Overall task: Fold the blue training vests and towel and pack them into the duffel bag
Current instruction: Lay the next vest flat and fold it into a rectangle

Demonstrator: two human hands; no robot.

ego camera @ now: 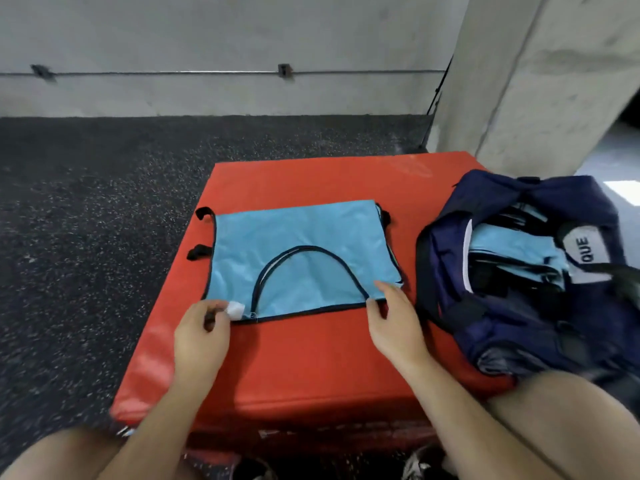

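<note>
Red padded mat (311, 368) stands on a dark speckled floor (86, 202). One light blue vest (298, 237), dark-trimmed, lies flat on the mat's top, neck opening toward the near edge. Navy duffel bag (519, 323), open, rests on the mat's right portion and extends past that side, near the vest, apart from it.

The vest (298, 244) is light blue with dark trim (311, 248) along its edges and neckline. Its label (236, 309) is white; its straps (199, 251) are black. The mat (311, 362) is plain red. The bag (519, 327) is navy, with a grey patch (585, 252) lettered in black. The vests (498, 244) inside it are light blue. The floor (86, 202) is black, flecked white. The wall (207, 36) is grey.
</note>
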